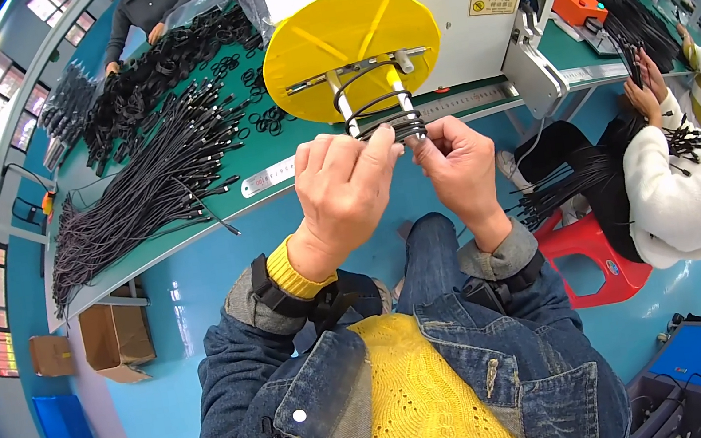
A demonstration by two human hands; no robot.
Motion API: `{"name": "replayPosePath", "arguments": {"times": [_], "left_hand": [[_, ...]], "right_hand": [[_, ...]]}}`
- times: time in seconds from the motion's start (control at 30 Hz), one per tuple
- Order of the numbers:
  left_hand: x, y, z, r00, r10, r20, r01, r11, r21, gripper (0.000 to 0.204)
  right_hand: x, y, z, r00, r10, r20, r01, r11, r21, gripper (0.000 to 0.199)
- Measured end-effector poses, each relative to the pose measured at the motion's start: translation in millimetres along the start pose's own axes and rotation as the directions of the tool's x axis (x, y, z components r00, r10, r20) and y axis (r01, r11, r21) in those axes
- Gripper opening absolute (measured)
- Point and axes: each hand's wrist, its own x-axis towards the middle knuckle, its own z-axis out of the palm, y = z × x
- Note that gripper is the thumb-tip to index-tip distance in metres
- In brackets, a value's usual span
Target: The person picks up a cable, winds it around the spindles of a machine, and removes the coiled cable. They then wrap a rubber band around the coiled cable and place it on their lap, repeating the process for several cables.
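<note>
A black cable [399, 127] is wound in several loops around two metal posts [397, 85] that stick out from a yellow disc [346, 27]. The disc is mounted on the front of a white machine [469, 41]. My left hand [342, 189] is closed on the loops at the left, thumb and fingers pinching near the post ends. At the right, my right hand [459, 172] pinches the same coil between thumb and curled fingers. The cable parts inside both grips are mostly hidden.
Straight black cables [145, 163] are heaped on the green table at left, beside black coils [169, 79]. A steel ruler [477, 97] runs along the table edge. Co-workers sit at right, one on a red stool [587, 275]; another stands behind the table. Cardboard boxes [116, 337] lie below.
</note>
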Motion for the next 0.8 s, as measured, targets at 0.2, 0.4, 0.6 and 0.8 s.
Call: {"name": "replayPosePath", "arguments": {"times": [0.2, 0.4, 0.6, 0.8], "left_hand": [[3.1, 0.1, -3.5, 0.939, -0.301, 0.167, 0.339, 0.89, -0.304, 0.019], [10.2, -4.0, -1.0, 0.898, -0.278, 0.34, 0.341, 0.929, -0.141, 0.051], [19.3, -10.2, -7.3, 0.714, -0.28, 0.642, 0.421, 0.904, -0.074, 0.072], [28.4, -12.6, -6.2, 0.75, -0.245, 0.614, 0.348, 0.936, -0.052, 0.071]], "right_hand": [[10.4, 4.4, -13.3, 0.993, -0.058, 0.102, 0.063, 0.997, -0.053, 0.015], [36.1, 20.4, -18.2, 0.978, -0.095, 0.184, 0.093, 0.996, 0.018, 0.056], [49.8, 22.3, -19.8, 0.916, -0.161, 0.367, 0.098, 0.978, 0.184, 0.087], [55.3, 20.9, -18.6, 0.898, -0.172, 0.406, 0.091, 0.973, 0.211, 0.081]]}}
